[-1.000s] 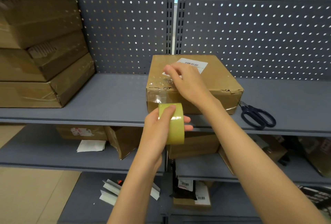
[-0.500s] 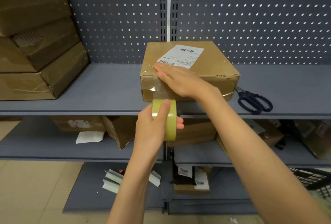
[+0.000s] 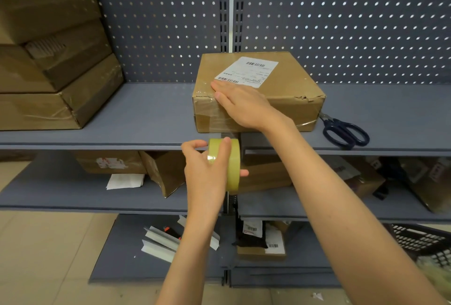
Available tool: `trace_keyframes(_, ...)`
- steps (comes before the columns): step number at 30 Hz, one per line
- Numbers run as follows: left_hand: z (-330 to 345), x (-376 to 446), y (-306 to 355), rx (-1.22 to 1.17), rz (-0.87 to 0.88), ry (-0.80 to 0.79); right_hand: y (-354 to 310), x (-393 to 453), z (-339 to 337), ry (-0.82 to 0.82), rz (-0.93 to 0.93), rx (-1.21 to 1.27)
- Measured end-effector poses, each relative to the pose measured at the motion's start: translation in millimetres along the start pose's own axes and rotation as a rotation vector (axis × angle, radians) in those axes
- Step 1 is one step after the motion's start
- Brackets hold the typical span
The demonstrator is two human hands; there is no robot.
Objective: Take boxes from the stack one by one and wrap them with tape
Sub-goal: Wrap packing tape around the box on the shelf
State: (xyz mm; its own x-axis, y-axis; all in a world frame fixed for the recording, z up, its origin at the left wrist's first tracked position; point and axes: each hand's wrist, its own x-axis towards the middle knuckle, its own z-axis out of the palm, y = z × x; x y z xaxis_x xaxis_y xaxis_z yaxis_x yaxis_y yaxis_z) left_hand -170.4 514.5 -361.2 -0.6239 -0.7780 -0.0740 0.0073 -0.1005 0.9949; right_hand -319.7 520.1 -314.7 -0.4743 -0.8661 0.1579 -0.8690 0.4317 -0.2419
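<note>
A stack of boxes (image 3: 48, 73) is seen at the left end of the upper shelf (image 3: 151, 119). Below the shelf's front edge, a roll of tape (image 3: 231, 165) is gripped by the left hand (image 3: 207, 173), fingers curled round it. A clear strip is stretched from the roll up to the box (image 3: 292, 90) standing mid-shelf, where it is pressed flat by the straight-fingered right hand (image 3: 244, 104). Scissors (image 3: 344, 131) are laid just right of the box.

The box (image 3: 290, 90) is matt brown cardboard, torn rough at one edge. Its tape (image 3: 212, 116) is glossy clear film. The shelf (image 3: 146, 119) is matt grey metal
</note>
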Motion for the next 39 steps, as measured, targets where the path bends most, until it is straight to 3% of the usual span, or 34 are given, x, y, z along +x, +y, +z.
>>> trace_keyframes(6,3,1,-4,0.045,0.1,0.055,1,1,2,0.021,0.005,0.023)
trace_keyframes(18,-2,20,-9,0.238,0.054,0.172,-1,0,2,0.045,-0.004,0.005)
trace_keyframes(24,-7,30,-9,0.328,0.022,0.117,-2,0,2,0.048,0.003,0.007)
trace_keyframes(29,-9,35,0,0.321,0.015,0.055,-1,1,3,0.052,0.0,0.009)
trace_keyframes(39,-3,31,-5,0.232,0.108,0.194,2,2,6,0.053,-0.005,0.02)
